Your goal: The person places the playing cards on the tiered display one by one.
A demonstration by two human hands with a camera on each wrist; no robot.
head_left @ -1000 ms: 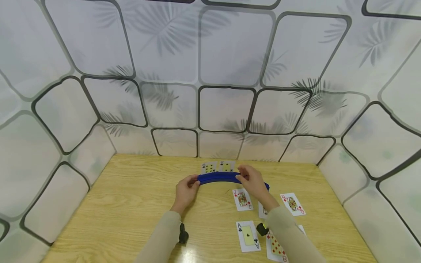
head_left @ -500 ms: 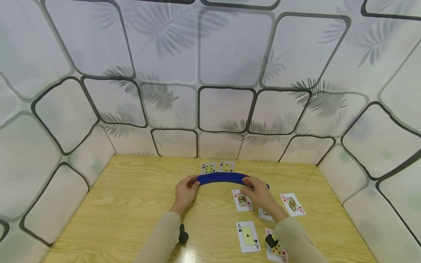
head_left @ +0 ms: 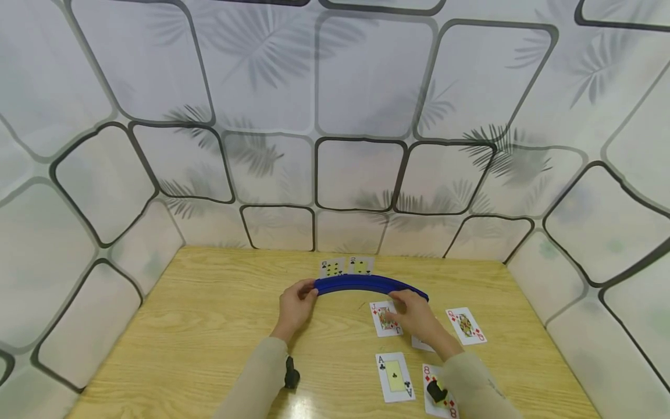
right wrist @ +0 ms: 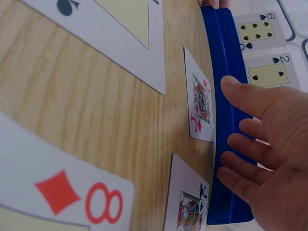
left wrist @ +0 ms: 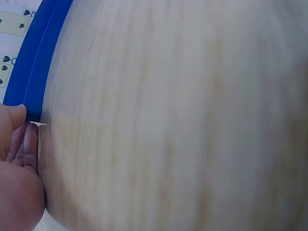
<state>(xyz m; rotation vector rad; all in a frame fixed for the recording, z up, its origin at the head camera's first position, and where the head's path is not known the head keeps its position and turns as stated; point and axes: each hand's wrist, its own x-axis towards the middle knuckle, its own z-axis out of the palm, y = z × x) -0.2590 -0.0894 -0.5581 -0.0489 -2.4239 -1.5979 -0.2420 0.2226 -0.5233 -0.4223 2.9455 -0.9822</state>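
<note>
Curved strip of smooth blue plastic [head_left: 361,282], scored lengthwise, on a yellowish wood-grained table [head_left: 220,326]. Left hand [head_left: 295,305]: at the strip's left end, thumb and fingers pinching it. Right hand [head_left: 416,314]: near the strip's right half, thumb and loosely bent fingers parted; contact uncertain. White, flat, rectangular six of spades [head_left: 332,267] and two of spades [head_left: 361,266]: behind the strip. Glossy white jack of diamonds [right wrist: 199,101]: before it.

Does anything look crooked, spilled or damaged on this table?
Nothing looks spilled, and the curved blue plastic card holder appears undamaged. Slightly askew, though: the rectangular white queen of diamonds playing card slants differently from the rectangular white eight of diamonds playing card, so they don't line up on the pale wooden tabletop.
</note>
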